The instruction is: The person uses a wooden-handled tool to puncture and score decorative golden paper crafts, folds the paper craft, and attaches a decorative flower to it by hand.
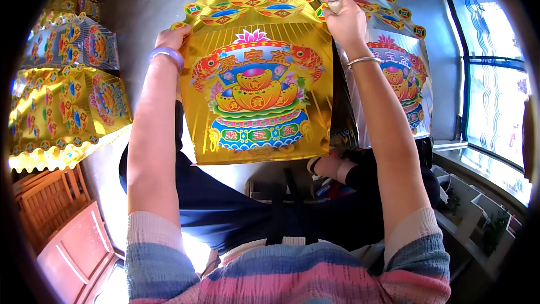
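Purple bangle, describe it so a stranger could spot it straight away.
Find the big gold printed panel in the middle, then the left hand at its upper corner. Around the wrist just below sits the bangle, thick and pale purple, unlike the thin metallic bracelet on the right wrist.

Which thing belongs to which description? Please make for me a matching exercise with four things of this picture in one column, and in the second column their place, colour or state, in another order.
Column 1
1. Left hand
2. Right hand
3. Thicker bangle
4. Slatted furniture

Column 2
A. Brown, toward the lower left of the picture
B. At the upper left corner of the central gold panel
C. Light purple
D. Around the handle of a thin tool

Right pairs: 1-B, 2-D, 3-C, 4-A
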Demonstrator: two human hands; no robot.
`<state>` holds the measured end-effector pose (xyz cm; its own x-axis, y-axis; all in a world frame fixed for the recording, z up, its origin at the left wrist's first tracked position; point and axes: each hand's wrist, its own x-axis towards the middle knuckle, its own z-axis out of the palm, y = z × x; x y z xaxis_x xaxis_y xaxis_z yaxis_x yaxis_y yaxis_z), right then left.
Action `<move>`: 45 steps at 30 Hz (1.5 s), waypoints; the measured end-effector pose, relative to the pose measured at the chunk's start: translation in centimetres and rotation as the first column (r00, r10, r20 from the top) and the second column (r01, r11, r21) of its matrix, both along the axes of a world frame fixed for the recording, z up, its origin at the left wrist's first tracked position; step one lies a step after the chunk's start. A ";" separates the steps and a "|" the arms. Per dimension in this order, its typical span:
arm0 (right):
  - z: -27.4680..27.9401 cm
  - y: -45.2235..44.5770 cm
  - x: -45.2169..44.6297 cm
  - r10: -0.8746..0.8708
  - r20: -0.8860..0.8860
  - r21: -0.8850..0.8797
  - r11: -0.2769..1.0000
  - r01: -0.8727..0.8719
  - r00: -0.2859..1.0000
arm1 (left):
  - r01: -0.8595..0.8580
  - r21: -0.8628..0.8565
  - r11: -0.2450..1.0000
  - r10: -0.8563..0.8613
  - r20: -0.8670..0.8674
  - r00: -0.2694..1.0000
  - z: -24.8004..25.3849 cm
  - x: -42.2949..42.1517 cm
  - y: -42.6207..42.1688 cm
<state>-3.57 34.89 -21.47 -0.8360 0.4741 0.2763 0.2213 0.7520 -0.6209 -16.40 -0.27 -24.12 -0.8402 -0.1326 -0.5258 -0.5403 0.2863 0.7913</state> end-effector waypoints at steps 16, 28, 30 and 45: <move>13.0 1.5 -2.3 0.078 -0.720 0.296 0.933 0.204 0.690 | -0.040 0.409 0.912 0.326 -0.661 0.675 15.3 -0.2 3.9; -1.5 -2.6 9.5 0.037 -0.535 0.173 0.983 0.067 0.844 | -0.113 -0.138 0.984 -0.102 -0.956 0.273 -0.7 9.5 1.3; -5.5 -4.1 12.4 -0.057 -0.425 0.103 0.988 0.111 0.903 | -0.094 -0.087 0.992 -0.042 -0.914 0.404 -6.0 12.2 -1.1; -4.1 -8.8 19.2 -0.063 -0.240 -0.094 0.995 0.042 0.969 | -0.225 0.046 0.973 0.206 -0.611 0.765 -6.5 11.6 -4.3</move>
